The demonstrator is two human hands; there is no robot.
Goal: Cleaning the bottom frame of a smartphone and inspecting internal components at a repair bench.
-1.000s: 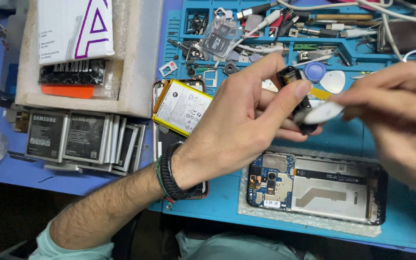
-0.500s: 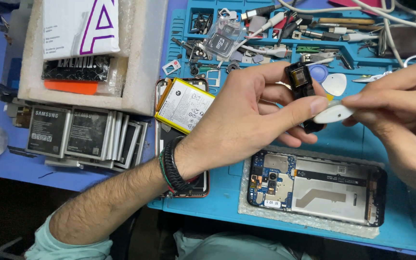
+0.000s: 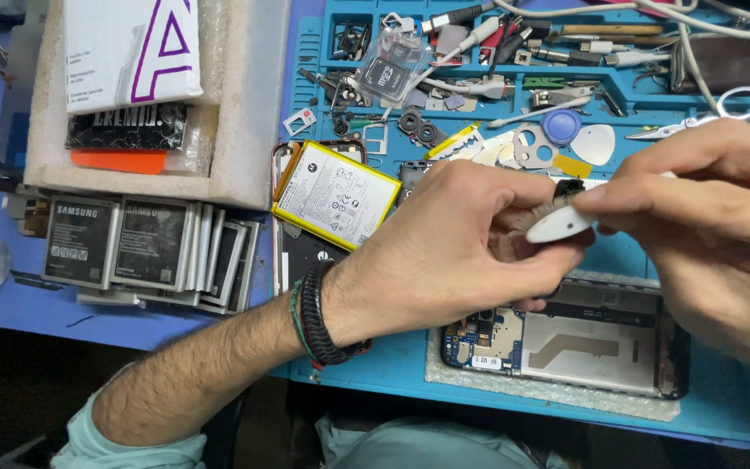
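Head camera view: over a blue silicone repair mat (image 3: pixel 392 373), the left hand (image 3: pixel 453 252) curls its fingers closed around a small dark component (image 3: pixel 569 189), only the top of which shows above the fingertips. The right hand (image 3: pixel 705 217) meets it from the right, thumb and forefinger pinched on the handle end of a white plastic brush (image 3: pixel 557 224), whose pale bristles press against the dark part between the two hands. A black braided wristband (image 3: pixel 319 314) circles the left wrist. Just below the hands lies an opened smartphone frame (image 3: pixel 566 339), blue circuit board at its left end, resting on a pale foam sheet. To the left of the left hand sits a flat yellow-edged phone battery (image 3: pixel 336 195); further left, a row of dark rectangular batteries (image 3: pixel 141 247) stands beside a white foam tray (image 3: pixel 236 104). Tools, picks and white-handled scissors (image 3: pixel 722 108) crowd the mat's upper compartments.
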